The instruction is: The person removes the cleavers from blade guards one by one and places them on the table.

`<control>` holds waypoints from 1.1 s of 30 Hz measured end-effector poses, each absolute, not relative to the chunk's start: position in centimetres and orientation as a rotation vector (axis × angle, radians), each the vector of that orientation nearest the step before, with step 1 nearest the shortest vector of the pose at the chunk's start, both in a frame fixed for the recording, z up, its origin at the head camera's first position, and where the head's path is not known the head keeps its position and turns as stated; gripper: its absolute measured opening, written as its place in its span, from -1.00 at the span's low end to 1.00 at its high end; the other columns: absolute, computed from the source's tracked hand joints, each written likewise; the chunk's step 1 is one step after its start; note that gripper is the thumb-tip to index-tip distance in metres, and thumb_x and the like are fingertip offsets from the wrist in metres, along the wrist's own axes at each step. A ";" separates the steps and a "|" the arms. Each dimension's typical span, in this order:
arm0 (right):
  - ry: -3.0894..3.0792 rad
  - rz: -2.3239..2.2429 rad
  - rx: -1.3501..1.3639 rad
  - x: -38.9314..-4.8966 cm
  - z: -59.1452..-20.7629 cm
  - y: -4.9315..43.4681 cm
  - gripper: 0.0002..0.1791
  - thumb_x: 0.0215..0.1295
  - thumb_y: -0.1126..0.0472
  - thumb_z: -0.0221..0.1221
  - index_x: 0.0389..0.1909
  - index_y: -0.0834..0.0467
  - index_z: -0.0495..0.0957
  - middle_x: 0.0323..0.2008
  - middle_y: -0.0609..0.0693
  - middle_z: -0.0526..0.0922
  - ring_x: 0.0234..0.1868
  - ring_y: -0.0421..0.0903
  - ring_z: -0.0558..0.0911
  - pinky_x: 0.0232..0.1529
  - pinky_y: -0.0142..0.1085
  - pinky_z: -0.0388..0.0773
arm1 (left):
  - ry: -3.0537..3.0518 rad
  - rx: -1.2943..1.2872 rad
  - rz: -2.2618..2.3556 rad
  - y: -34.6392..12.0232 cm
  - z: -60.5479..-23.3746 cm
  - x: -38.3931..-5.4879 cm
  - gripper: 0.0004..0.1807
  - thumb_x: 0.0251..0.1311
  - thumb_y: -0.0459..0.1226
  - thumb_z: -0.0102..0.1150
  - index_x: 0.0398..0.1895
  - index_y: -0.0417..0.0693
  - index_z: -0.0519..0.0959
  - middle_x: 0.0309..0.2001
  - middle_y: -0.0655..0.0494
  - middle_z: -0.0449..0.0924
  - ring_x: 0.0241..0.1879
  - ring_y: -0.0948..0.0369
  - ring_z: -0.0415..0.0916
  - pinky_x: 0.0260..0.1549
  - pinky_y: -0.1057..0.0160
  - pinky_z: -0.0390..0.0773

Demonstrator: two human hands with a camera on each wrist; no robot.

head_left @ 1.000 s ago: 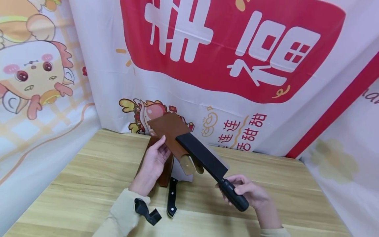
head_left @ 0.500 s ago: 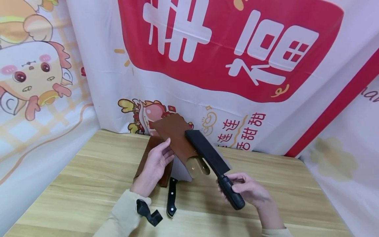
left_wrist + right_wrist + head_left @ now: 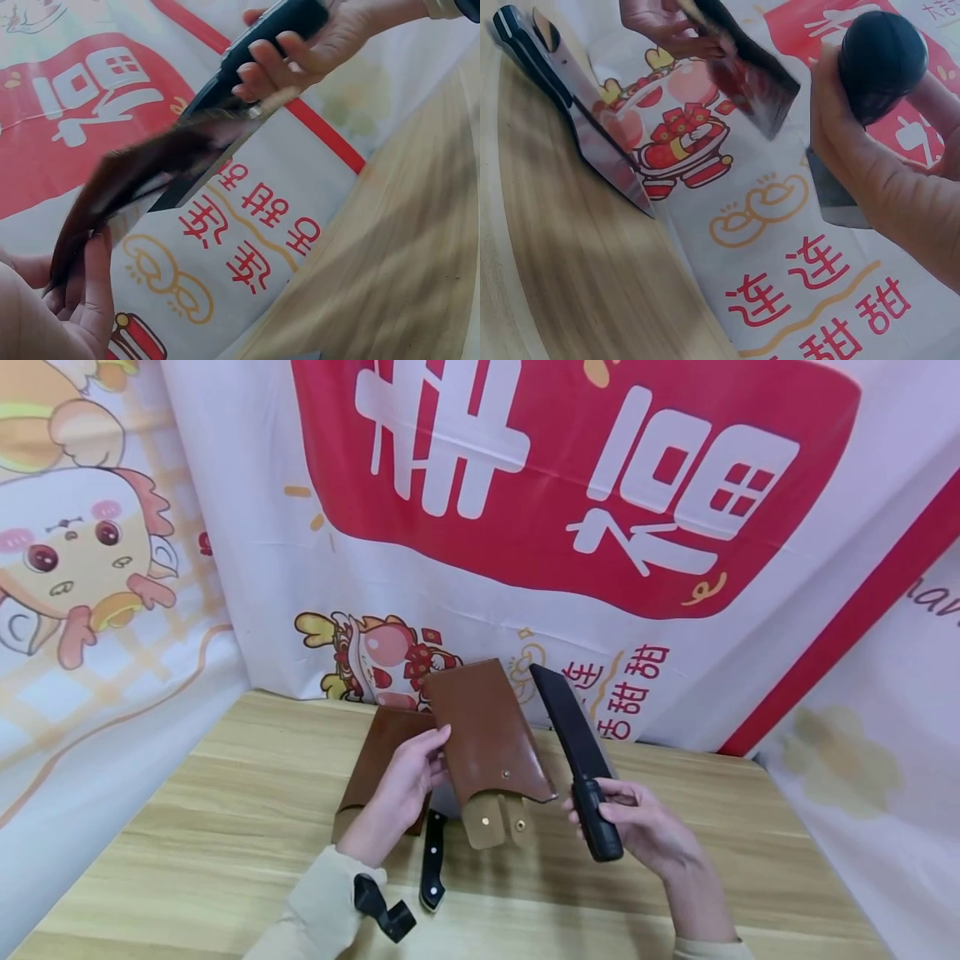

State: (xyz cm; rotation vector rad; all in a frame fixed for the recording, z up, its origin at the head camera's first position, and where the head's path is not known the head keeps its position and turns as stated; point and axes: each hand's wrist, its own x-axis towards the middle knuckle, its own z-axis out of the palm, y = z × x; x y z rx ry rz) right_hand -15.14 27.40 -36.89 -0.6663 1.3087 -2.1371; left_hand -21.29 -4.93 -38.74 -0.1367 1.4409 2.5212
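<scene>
My left hand (image 3: 408,781) pinches a brown leather knife sheath (image 3: 483,718) by its left edge, above the table. Its broad face shows, with two tan snap straps (image 3: 483,821) hanging at the lower end. To the right, my right hand (image 3: 648,827) grips a black-bladed cleaver (image 3: 573,722) by its black handle (image 3: 881,64), blade pointing up and seen nearly edge-on. A gap separates cleaver and sheath in the head view. Below the left hand lies a second knife with a riveted black handle (image 3: 432,864); its shiny blade (image 3: 607,150) shows in the right wrist view.
Another brown sheath (image 3: 375,760) lies on the wooden table (image 3: 225,843), partly behind the left forearm. A printed white and red cloth (image 3: 465,577) hangs along the table's back edge. A black strap (image 3: 382,906) is at the left sleeve.
The sheath has swung right and turned its face toward the head camera, straps now lower. The cleaver has tilted more upright and come apart from the sheath, which it overlapped earlier.
</scene>
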 end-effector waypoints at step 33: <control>1.345 -2.184 -0.455 -15.6 -37.1 27.9 -0.67 0.57 0.46 -0.09 0.16 0.35 0.58 0.07 0.18 0.66 0.03 -0.04 0.71 0.17 -0.18 0.62 | 1.556 0.039 2.282 -1.6 -40.8 -19.8 -0.66 0.52 -0.15 0.13 0.07 -0.29 0.54 -0.27 0.15 0.70 -0.31 0.27 0.64 -0.34 0.36 0.60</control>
